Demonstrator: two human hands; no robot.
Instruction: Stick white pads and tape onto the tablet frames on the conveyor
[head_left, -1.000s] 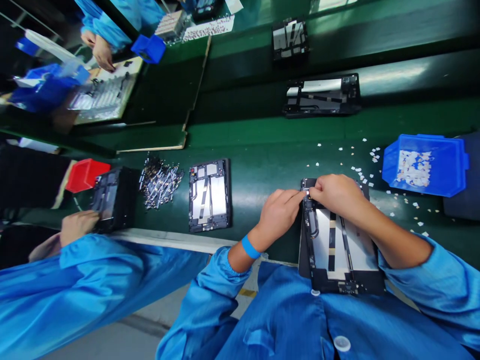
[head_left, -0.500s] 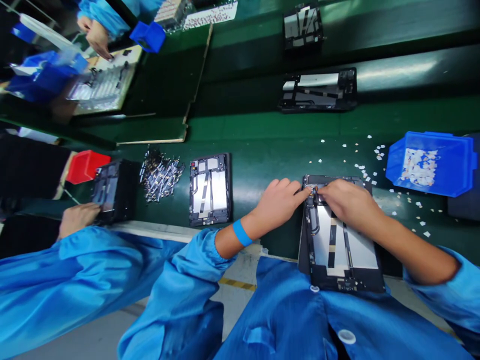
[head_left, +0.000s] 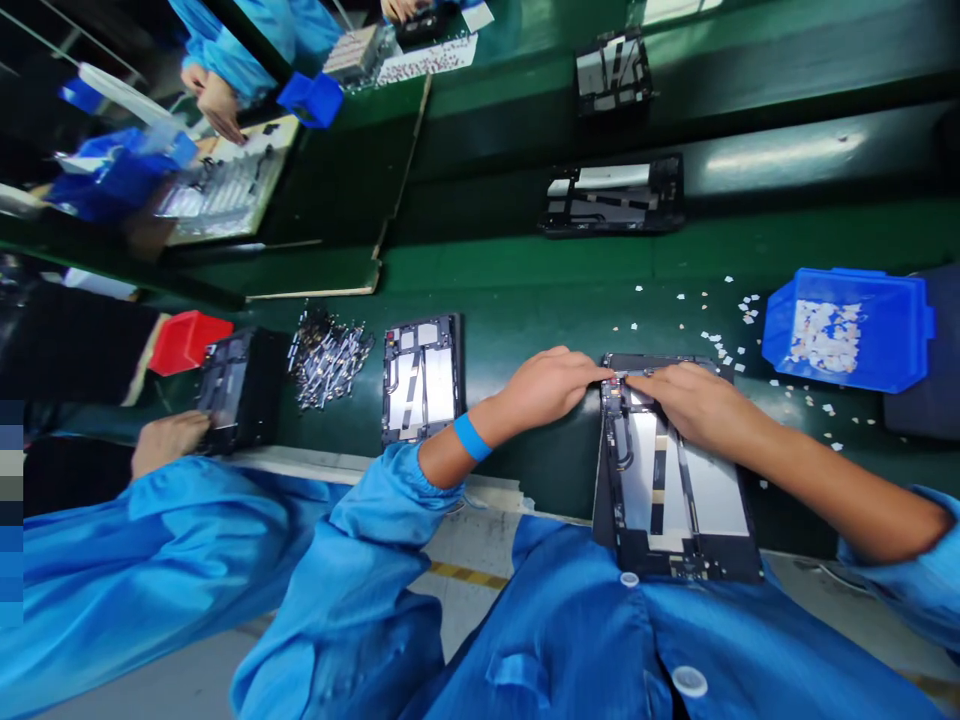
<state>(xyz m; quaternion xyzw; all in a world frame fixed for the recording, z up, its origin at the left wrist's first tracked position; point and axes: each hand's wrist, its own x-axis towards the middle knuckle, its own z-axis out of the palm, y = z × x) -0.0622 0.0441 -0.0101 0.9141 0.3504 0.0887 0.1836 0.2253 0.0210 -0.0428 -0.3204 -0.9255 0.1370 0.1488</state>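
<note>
Green worktop point(head_left: 517, 310): toward the left, near its front edge, we list one heap of slim metallic parts point(head_left: 331, 362); left of that, one red bin point(head_left: 190, 342). Green board point(head_left: 341, 170): at its back edge, we record one white speckled sheet point(head_left: 431, 61); toward its back left corner, one small blue bin point(head_left: 315, 100).

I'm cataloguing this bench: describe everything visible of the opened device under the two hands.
The opened device has a black frame, pale metallic-looking panels, dark strips and small components. It lies interior upward at the near edge of the green bench; the left hand and right hand touch its far-left corner.
</note>
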